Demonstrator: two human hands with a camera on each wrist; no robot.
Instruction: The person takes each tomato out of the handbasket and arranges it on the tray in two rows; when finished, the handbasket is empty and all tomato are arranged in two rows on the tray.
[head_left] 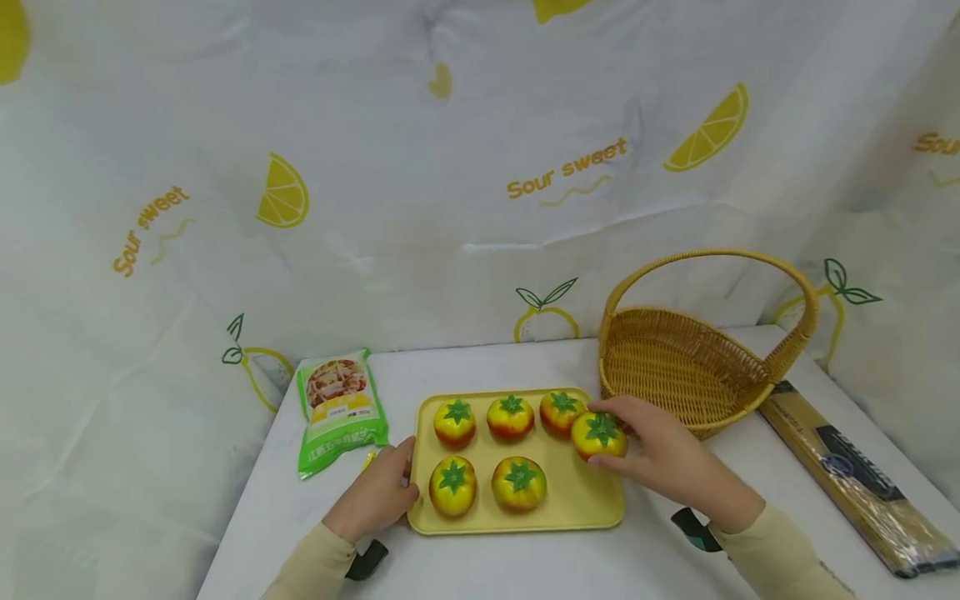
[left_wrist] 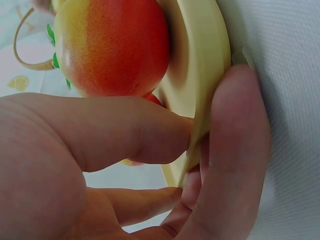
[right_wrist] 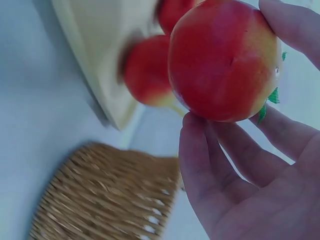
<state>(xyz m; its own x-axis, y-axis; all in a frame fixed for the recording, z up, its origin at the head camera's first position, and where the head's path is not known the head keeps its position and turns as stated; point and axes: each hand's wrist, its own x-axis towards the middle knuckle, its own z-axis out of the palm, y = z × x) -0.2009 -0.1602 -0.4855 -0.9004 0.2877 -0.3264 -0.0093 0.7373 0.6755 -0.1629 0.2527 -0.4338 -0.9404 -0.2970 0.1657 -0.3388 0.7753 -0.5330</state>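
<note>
A pale yellow tray lies on the table with several red-and-yellow tomatoes on it, each topped by a green star-shaped calyx. My left hand grips the tray's left rim; in the left wrist view its thumb is on the inner side and fingers are under the edge. Between the thumb and fingers of my right hand is another tomato, held over the tray's right part. The right wrist view shows this tomato raised off the tray, its red underside facing the camera.
A wicker basket with a tall handle stands behind my right hand, close to the tray's back right corner. Left of the tray lies a green food packet. A long brown package lies along the table's right side. A printed white cloth hangs behind.
</note>
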